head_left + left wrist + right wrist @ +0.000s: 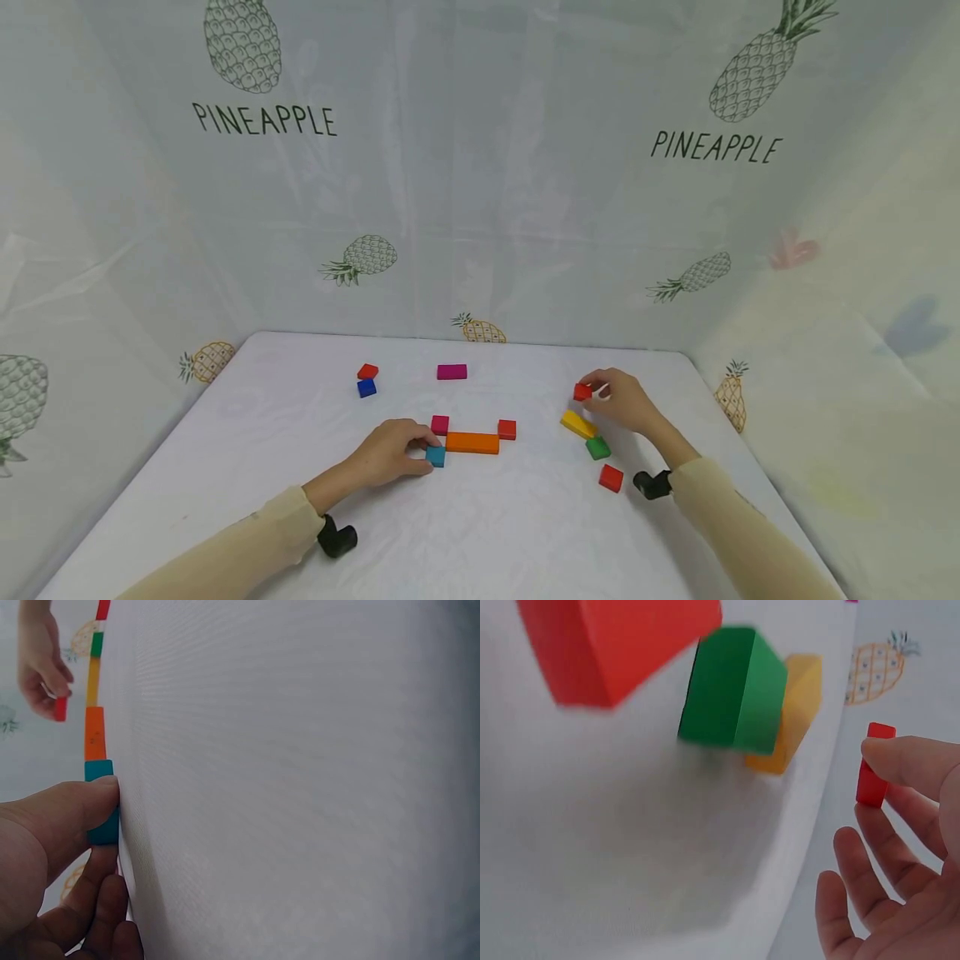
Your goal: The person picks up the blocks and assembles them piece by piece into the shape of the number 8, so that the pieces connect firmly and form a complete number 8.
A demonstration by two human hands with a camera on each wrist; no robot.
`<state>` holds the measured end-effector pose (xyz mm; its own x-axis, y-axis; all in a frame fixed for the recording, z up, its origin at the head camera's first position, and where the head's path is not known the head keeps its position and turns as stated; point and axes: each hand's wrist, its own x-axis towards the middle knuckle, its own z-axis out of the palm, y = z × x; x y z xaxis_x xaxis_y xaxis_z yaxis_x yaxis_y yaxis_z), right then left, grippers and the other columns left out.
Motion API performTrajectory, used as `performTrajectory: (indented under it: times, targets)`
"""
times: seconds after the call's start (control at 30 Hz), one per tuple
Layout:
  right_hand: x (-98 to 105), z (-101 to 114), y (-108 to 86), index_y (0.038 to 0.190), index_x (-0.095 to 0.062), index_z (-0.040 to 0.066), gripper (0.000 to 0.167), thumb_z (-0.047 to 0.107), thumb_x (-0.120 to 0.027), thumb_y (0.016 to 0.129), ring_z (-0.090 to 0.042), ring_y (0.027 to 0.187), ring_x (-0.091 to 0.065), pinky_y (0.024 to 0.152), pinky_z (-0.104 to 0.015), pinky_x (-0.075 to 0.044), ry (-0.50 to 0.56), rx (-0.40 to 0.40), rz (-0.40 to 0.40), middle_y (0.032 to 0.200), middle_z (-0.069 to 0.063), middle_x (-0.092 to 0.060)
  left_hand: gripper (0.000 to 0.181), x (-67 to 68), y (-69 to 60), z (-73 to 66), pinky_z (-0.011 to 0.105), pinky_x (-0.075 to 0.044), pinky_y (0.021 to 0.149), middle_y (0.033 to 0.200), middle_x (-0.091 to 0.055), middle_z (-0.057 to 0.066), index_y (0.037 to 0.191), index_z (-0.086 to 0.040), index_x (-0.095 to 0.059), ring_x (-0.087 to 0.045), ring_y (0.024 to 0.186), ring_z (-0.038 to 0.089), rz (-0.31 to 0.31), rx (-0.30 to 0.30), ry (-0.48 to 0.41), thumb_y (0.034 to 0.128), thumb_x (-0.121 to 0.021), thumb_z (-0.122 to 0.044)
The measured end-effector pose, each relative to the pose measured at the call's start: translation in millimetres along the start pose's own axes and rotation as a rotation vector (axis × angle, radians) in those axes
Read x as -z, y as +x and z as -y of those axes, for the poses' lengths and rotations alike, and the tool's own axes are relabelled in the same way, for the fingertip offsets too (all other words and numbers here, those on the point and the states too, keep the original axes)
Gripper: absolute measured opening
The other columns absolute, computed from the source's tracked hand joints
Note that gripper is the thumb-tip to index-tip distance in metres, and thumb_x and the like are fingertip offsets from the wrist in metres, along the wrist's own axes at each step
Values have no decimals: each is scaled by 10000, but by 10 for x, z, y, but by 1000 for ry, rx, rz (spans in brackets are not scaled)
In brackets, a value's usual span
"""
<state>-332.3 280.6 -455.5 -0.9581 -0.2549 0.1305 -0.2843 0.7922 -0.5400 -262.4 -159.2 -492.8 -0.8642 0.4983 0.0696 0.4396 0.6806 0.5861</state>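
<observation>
Thumb and fingers of my left hand point(392, 454) pinch a teal block point(435, 456) on the table, at the left end of a long orange block point(472, 443). A magenta block point(440, 425) and a red block point(507, 429) stand behind the orange one, near its two ends. Over on the right, my right hand point(621, 401) pinches another red block point(582, 392); the right wrist view shows this red block point(875, 766) between thumb and fingertips, apart from the other blocks. Just in front of that hand lie a yellow block point(578, 424) and a green block point(597, 447).
One more red block point(611, 478) lies nearest me on the right. At the back are a magenta bar point(452, 372), a red piece point(367, 372) and a blue block point(367, 387). A pineapple-print curtain point(480, 208) surrounds the white table point(480, 533).
</observation>
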Motion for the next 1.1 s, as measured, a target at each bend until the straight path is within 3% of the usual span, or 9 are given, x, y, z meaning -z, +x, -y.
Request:
performTrajectory:
  times: [0.17, 0.47, 0.77, 1.1]
  targets:
    - [-55, 149, -69, 1219, -735, 59, 305, 119, -812, 930, -319, 1027, -631, 818, -365, -589, 8, 55, 15, 1132, -109, -700, 243, 7, -3, -15, 359, -554, 896, 1033, -697, -84, 1138, -180, -775, -611, 962, 132, -3, -7, 0, 909, -853, -184]
    - [-185, 366, -204, 1189, -746, 102, 278, 112, -816, 921, -269, 1006, -626, 780, -341, -556, 38, 84, 36, 1104, -53, -693, 246, 10, -8, -3, 346, -557, 897, 1041, -700, -88, 1141, -178, -774, -617, 961, 126, -5, -23, 5, 908, -854, -185]
    - [-331, 503, -321, 1189, -749, 138, 290, 117, -826, 910, -187, 977, -616, 807, -317, -554, 29, 113, 48, 1083, 5, -698, 244, 11, -8, -16, 344, -554, 893, 1036, -699, -81, 1143, -173, -774, -619, 965, 137, -3, -19, -1, 911, -848, -173]
    - [-468, 617, -430, 1164, -749, 134, 302, 111, -854, 882, -214, 966, -628, 781, -280, -551, 54, 145, 81, 1067, 28, -697, 243, -16, 5, 15, 350, -554, 886, 1021, -689, -97, 1136, -196, -778, -610, 957, 124, -6, -5, 11, 907, -857, -198]
